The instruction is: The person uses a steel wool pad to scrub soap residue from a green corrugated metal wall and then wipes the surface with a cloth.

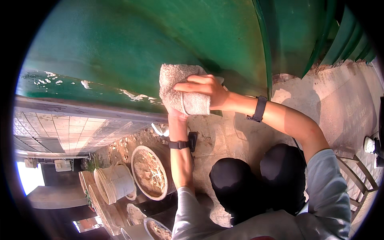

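So we've got a folded beige cloth [170, 86] right up against a big green panel [132, 44], kinda mid-view near its lower edge. The right hand [202, 90] is wrapped over the cloth with fingers bent across it, so we'd call that a grip, though its thumb is tucked out of sight. The left hand [177, 113] is tougher: it comes up from below and most of it is behind the cloth, so we honestly can't tell if its fingers are closed or spread.

Left of the cloth we spot white foamy streaks [138, 96] along the green. The cloth covers whatever is directly underneath it, so no clue about that patch. Both wrists have dark straps, and there's some dark object [193, 141] just beside the left one that we can't identify.

Down below, a round tub [135, 160] holds dirt and dry bits, partly blocked by the left forearm, with a pale bucket [114, 184] tipped over next to it. More containers get cut off at the bottom. Far right, a shoe [369, 145] pokes in at the rim, and we can't make out its owner.
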The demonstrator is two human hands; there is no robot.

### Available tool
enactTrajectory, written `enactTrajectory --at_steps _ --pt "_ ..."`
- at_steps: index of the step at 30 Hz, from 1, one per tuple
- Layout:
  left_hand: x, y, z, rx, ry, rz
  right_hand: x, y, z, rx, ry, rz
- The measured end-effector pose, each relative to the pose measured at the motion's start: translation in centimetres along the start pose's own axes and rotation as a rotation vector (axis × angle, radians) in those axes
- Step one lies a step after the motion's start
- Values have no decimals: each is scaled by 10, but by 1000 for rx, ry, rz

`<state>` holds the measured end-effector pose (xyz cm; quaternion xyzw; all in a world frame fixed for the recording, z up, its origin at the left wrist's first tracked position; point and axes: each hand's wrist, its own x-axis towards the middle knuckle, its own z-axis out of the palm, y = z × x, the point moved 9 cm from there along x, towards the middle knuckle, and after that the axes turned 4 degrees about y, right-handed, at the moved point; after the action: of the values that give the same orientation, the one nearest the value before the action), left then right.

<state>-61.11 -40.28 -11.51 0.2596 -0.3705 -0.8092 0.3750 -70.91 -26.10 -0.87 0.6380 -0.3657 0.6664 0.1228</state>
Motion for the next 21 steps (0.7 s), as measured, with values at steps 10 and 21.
enactTrajectory --at_steps 10,21 --pt "-33 -75 -113 -97 -72 -99 -189 4 6 199 -484 413" --pt "-79 -178 -103 70 -11 -206 -16 -69 -3 -49 -208 158"
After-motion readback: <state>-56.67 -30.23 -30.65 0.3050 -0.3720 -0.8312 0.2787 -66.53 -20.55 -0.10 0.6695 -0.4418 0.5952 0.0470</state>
